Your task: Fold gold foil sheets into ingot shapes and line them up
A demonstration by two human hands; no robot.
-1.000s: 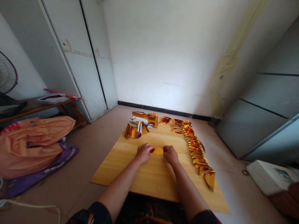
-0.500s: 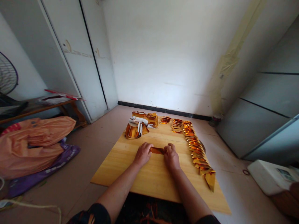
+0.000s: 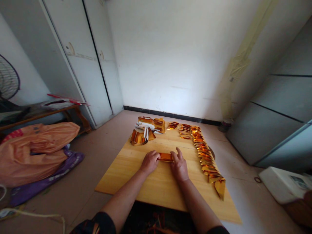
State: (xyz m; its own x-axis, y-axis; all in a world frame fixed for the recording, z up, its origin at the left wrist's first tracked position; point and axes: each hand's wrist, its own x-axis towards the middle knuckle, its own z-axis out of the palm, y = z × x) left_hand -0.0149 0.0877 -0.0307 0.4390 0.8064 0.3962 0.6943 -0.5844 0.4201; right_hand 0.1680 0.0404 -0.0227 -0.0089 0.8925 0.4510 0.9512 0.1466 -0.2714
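Observation:
My left hand point(image 3: 150, 162) pinches the left end of a folded strip of shiny gold foil paper point(image 3: 166, 157), just above the wooden board point(image 3: 156, 182). At the strip's right end is my right hand point(image 3: 179, 165), its fingers apart and the index finger raised. Its thumb side touches or nearly touches the strip; the exact contact is hard to make out. A long row of folded gold foil pieces point(image 3: 203, 151) runs down the board's right side. Smaller groups of folded pieces point(image 3: 185, 131) lie at the back.
Stacks of gold foil sheets point(image 3: 140, 137) with white paper sit at the board's back left. An orange bag point(image 3: 36, 149) and a purple bag point(image 3: 48, 178) lie on the floor at left. A white box point(image 3: 282, 183) stands at right, a grey cabinet point(image 3: 73, 65) behind left.
My right hand has loosened, its fingers spreading and the index finger lifting. The foil strip has tilted and shows more of its shiny face. My left hand keeps its pinch.

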